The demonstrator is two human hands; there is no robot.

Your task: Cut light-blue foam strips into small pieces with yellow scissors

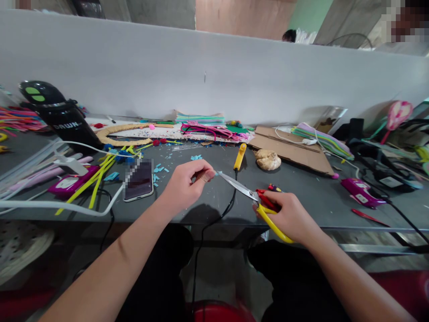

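My right hand point(290, 214) grips a pair of scissors point(243, 190) with one red and one yellow handle; the blades look closed and point left. Their tip is beside the pinched fingertips of my left hand point(191, 181). A tiny light-blue piece point(216, 173) shows at those fingertips, between them and the blade tip. Small blue scraps point(161, 169) lie on the grey table point(208, 205) to the left of my left hand. Behind the scissors are a yellow tool point(240, 156) on a black cable and a pale, lumpy object point(267, 159).
At the left are a black bottle point(63, 118), a phone point(139, 179), yellow-green stems point(100, 176), a white cable and a purple device point(73, 181). Cardboard point(291, 150), another purple device point(362, 193) and red tweezers point(370, 217) are at the right. A grey partition point(150, 76) stands behind.
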